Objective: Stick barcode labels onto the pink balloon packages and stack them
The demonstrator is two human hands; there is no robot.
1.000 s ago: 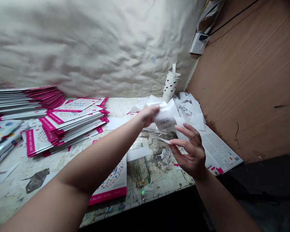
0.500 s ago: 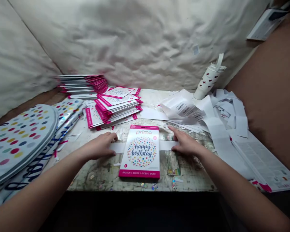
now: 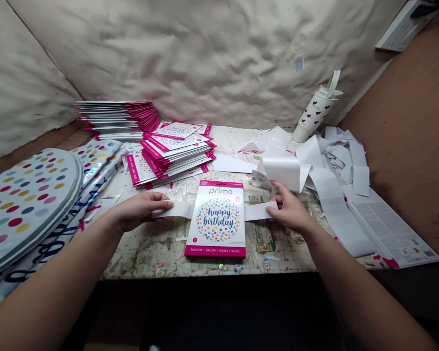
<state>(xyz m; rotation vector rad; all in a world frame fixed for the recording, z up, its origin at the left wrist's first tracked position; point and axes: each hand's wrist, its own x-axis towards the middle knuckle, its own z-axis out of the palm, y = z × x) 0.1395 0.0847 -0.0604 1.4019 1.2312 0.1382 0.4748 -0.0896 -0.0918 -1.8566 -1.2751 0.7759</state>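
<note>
On the worn white table (image 3: 292, 261), close to its front edge, a balloon box (image 3: 218, 229) lies flat with its bright front facing up, right between the two hands. A white paper strip (image 3: 258, 211) pokes out on both sides of it. The strip seems to go under the box, but its middle is hidden. The left hand (image 3: 142, 212) pinches one end, thumb on top, and the right hand (image 3: 290, 207) pinches the other end between thumb and fingers. To do this well, I think both ends should stay level and be pulled just a little, so the strip lies straight and does not rip or crease. The box should sit in the middle, so both ends come out the same, and it should not slide or tip. Big pink letters at the top of the box say "prima". Blue curly letters over the dots say "happy birthday". White words on the pink band say "BALLOON | BALLON | GLOBO | BALÃO". Packs with pink edges (image 3: 175, 153) sit in a messy pile behind, with "happy birthday" on the top one. Off to the right, a flat pack (image 3: 395, 229) shows tiny print, too small to read.
</note>
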